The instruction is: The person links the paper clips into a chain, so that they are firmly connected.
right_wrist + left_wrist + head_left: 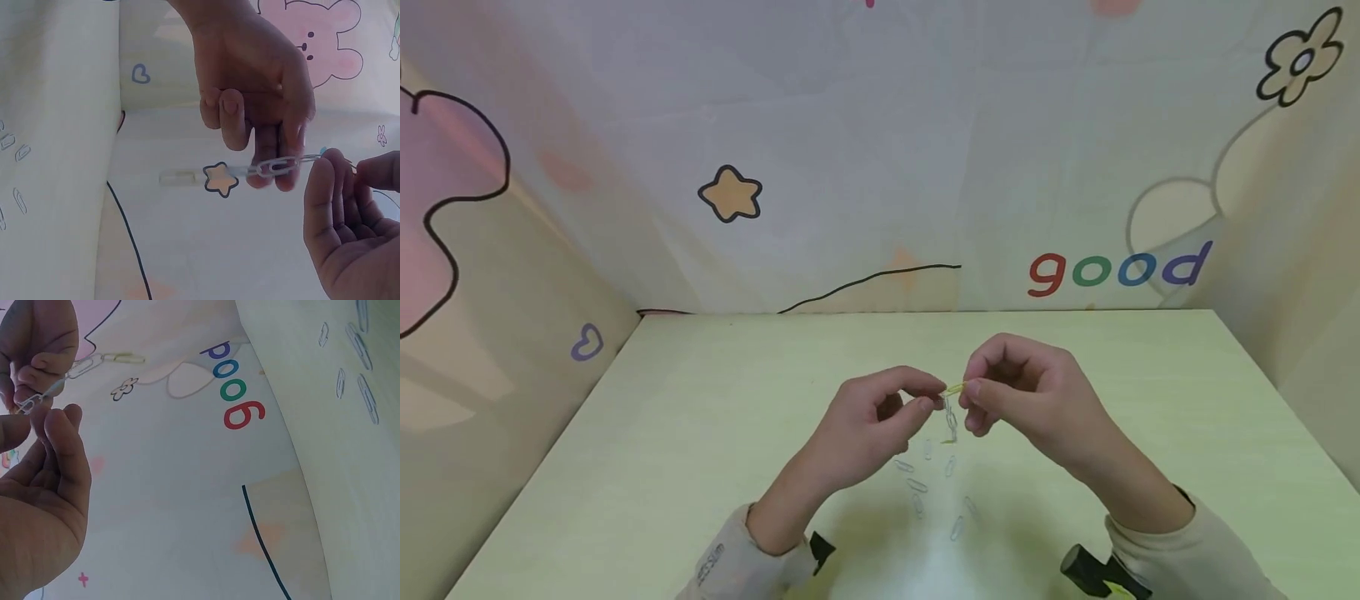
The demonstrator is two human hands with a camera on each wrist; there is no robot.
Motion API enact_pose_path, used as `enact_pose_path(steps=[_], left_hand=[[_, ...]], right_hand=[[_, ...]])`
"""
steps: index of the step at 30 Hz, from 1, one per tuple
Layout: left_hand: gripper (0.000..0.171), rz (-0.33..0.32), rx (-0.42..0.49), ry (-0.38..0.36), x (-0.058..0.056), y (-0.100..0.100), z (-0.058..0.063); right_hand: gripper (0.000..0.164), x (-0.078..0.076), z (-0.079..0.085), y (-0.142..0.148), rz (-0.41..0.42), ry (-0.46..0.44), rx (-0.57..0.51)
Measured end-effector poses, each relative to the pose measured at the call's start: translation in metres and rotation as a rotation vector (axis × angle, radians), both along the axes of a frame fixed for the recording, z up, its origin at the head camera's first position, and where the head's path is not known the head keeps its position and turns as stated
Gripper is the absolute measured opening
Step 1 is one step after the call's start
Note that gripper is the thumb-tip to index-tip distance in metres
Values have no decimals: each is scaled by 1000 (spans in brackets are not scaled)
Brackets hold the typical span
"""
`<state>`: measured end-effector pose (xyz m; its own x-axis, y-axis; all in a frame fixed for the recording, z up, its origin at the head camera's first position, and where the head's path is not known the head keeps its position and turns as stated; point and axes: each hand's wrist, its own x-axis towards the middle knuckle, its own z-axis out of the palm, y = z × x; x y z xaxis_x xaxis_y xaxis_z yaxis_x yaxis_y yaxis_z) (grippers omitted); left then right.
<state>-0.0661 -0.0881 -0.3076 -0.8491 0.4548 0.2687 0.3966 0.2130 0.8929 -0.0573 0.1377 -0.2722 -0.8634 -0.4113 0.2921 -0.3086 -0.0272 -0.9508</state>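
Yellow wire paper clip [955, 388] is held mid-air—right hand [1037, 400] pinching it, left hand [871, 427] pinching the mostly silver wire paper-clip chain [951, 421] hanging beneath. Best keep both steady—slide gently, without bending.

We see a pale green tabletop [685, 433] meeting a printed backdrop [880, 150], where we find an orange star [730, 195], the multicoloured word "good" [1120, 271], a flower [1302, 61] and a purple heart [587, 343].
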Motion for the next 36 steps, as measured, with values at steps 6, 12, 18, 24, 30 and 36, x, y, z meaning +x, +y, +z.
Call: enact_pose_path(steps=[6, 12, 18, 24, 30, 36], left_hand=[[26, -118, 163, -45, 1, 4, 2], [19, -115, 216, -59, 1, 5, 2], [20, -106, 164, -33, -2, 3, 2], [21, -157, 82, -67, -2, 1, 1], [16, -112, 80, -58, -1, -3, 4], [13, -3, 46, -54, -3, -7, 8]], right_hand=[[4, 3, 0, -4, -44, 1, 62], [1, 4, 1, -5, -71, 14, 99], [3, 4, -1, -3, -67, 9, 116], [6, 4, -4, -3, -79, 4, 128], [2, 3, -6, -3, -71, -19, 124], [6, -6, -16, -1, -54, -29, 172]])
